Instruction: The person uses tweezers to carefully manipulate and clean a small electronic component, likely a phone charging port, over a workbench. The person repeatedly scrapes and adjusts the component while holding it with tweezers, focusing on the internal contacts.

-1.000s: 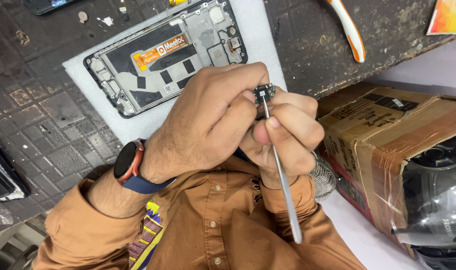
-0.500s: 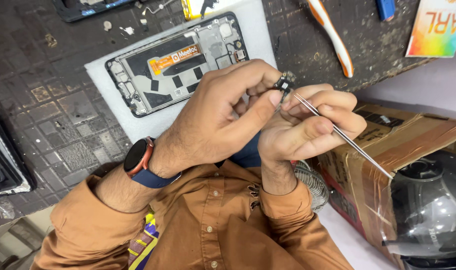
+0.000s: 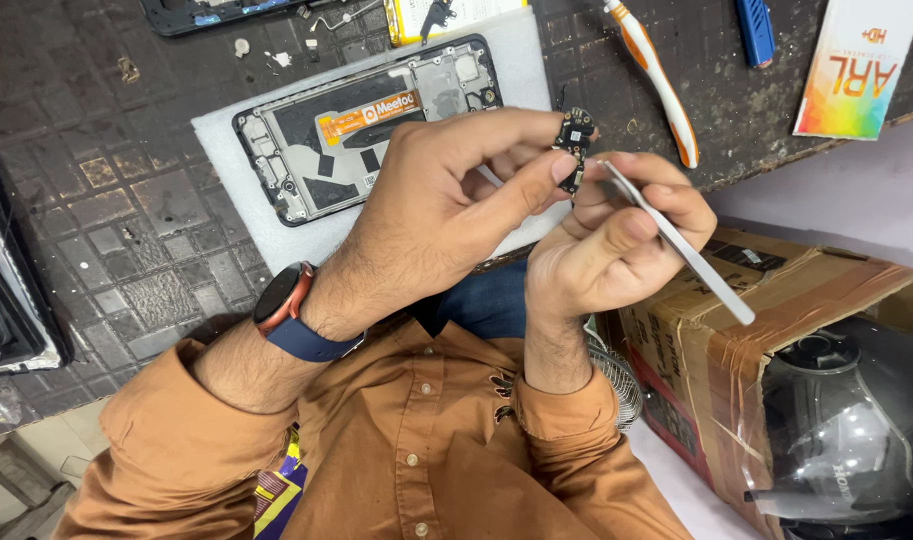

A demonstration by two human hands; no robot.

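- Nearest, at centre, right hand [image 3: 606, 250] grips tweezers [image 3: 676, 245] — tip just beside the board.
- At 12 o'clock of it, left hand [image 3: 446, 200] pinches a small circuit board [image 3: 574, 140] by its edges — probably light, stiff, fragile.
- Farther, at 10 o'clock, phone frame [image 3: 366, 125] lies on a white pad [image 3: 226, 170].

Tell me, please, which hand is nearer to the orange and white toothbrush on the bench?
Right. The right hand, holding tweezers, sits just below the toothbrush; the left hand, pinching a small circuit board, lies farther left.
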